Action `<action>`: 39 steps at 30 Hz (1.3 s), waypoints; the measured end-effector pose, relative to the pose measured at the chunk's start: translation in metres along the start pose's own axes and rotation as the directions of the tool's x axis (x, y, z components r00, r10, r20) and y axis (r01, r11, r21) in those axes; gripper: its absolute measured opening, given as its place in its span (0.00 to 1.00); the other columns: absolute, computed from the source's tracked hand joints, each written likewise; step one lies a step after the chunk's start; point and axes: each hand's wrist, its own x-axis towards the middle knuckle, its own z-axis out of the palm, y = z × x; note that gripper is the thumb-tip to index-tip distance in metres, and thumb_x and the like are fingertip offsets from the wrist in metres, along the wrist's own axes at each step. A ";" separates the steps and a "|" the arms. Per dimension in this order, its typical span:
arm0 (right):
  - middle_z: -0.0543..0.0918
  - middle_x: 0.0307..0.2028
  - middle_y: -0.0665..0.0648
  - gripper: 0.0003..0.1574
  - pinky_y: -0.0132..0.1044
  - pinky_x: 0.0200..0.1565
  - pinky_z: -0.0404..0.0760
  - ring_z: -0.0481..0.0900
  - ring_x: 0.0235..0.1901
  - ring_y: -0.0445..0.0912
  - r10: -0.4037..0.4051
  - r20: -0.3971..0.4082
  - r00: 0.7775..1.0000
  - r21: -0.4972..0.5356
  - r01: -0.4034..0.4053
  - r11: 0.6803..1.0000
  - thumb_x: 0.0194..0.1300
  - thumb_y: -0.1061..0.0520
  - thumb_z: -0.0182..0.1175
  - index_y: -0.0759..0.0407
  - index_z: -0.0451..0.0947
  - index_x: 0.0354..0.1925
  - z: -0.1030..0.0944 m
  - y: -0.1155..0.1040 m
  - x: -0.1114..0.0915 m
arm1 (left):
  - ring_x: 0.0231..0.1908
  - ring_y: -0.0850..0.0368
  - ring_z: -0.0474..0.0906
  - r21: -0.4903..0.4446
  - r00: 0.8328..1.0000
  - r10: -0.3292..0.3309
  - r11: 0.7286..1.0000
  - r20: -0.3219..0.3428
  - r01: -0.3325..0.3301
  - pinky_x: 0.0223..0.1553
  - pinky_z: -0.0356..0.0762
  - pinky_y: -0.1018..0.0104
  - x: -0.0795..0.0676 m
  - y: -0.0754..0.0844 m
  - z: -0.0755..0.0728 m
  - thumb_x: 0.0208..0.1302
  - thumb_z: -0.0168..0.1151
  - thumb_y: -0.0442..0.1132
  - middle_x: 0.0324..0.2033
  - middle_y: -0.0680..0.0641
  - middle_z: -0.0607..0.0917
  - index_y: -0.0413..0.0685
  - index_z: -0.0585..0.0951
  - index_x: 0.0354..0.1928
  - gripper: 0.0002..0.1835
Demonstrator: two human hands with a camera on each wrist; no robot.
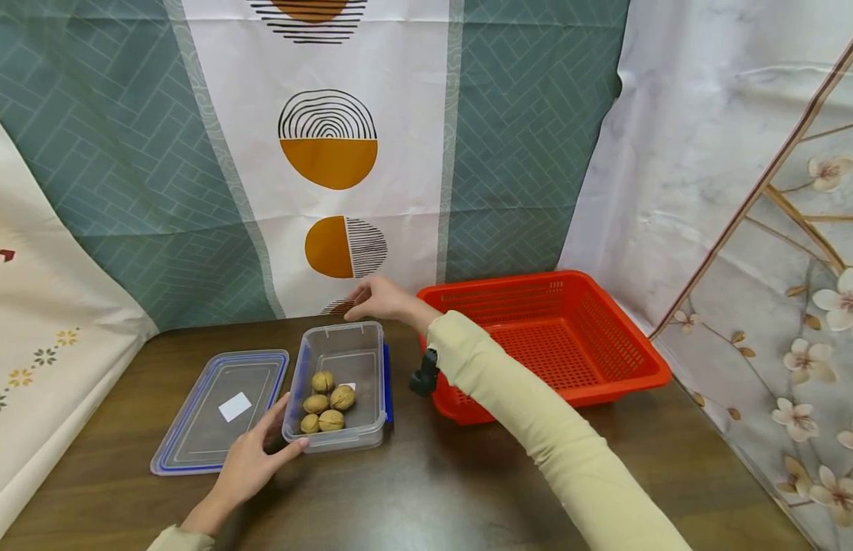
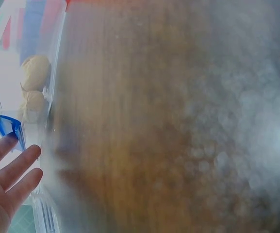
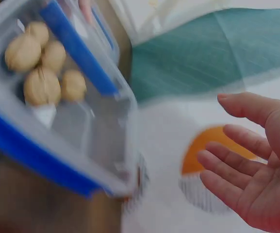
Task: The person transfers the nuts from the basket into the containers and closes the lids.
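A clear plastic container (image 1: pixel 363 357) with blue side clips stands on the table and holds several walnuts (image 1: pixel 331 419), grouped toward its near end. At its near left corner is my left hand (image 1: pixel 250 463), thumb by the front rim and fingers along the left side. The left wrist view shows these fingers (image 2: pixel 21 182) spread and fairly straight beside a blue clip (image 2: pixel 8 127). My right hand (image 1: pixel 379 300) hovers past the container's far edge. In the right wrist view, that hand (image 3: pixel 261 160) is spread, palm showing and holding nothing, apart from the container.
To the left of the container lies its clear lid (image 1: pixel 199 428) with a blue seal and a white label. A red plastic basket (image 1: pixel 629 375) stands at the right, partly behind the right forearm. Patterned cloths (image 1: pixel 516 153) hang behind the brown table (image 1: pixel 398 497).
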 end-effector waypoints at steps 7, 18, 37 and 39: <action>0.80 0.45 0.59 0.24 0.35 0.45 0.75 0.76 0.46 0.49 0.062 -0.059 0.996 -0.082 -0.067 0.994 0.52 0.53 0.66 0.61 0.76 0.47 -0.058 0.031 -0.018 | 0.47 0.39 0.77 0.001 1.000 0.010 1.000 -0.011 -0.010 0.45 0.69 0.40 -0.002 0.002 0.002 0.54 0.63 0.53 0.55 0.35 0.73 0.50 0.58 0.68 0.41; 0.78 0.48 0.61 0.28 0.41 0.50 0.72 0.73 0.49 0.52 0.155 -0.020 0.988 -0.020 -0.155 0.988 0.54 0.55 0.64 0.66 0.73 0.52 -0.087 0.092 -0.051 | 0.45 0.41 0.78 0.015 1.000 0.002 1.000 -0.004 -0.002 0.44 0.71 0.43 -0.002 0.004 0.001 0.55 0.62 0.54 0.54 0.35 0.75 0.48 0.58 0.68 0.41; 0.78 0.43 0.62 0.19 0.48 0.44 0.76 0.76 0.41 0.56 0.239 0.140 0.961 0.013 -0.243 0.970 0.58 0.64 0.59 0.70 0.73 0.48 -0.071 0.174 -0.058 | 0.46 0.41 0.77 -0.002 1.000 -0.010 1.000 0.004 0.010 0.45 0.70 0.42 -0.002 0.006 0.000 0.55 0.62 0.53 0.55 0.36 0.74 0.49 0.57 0.68 0.41; 0.79 0.41 0.61 0.18 0.46 0.43 0.76 0.77 0.38 0.53 0.253 0.154 0.955 0.029 -0.260 0.965 0.57 0.64 0.60 0.69 0.74 0.47 -0.069 0.176 -0.056 | 0.46 0.41 0.77 -0.003 1.000 -0.008 1.000 0.003 0.008 0.45 0.69 0.41 -0.002 0.006 0.000 0.55 0.62 0.53 0.55 0.36 0.74 0.49 0.58 0.68 0.41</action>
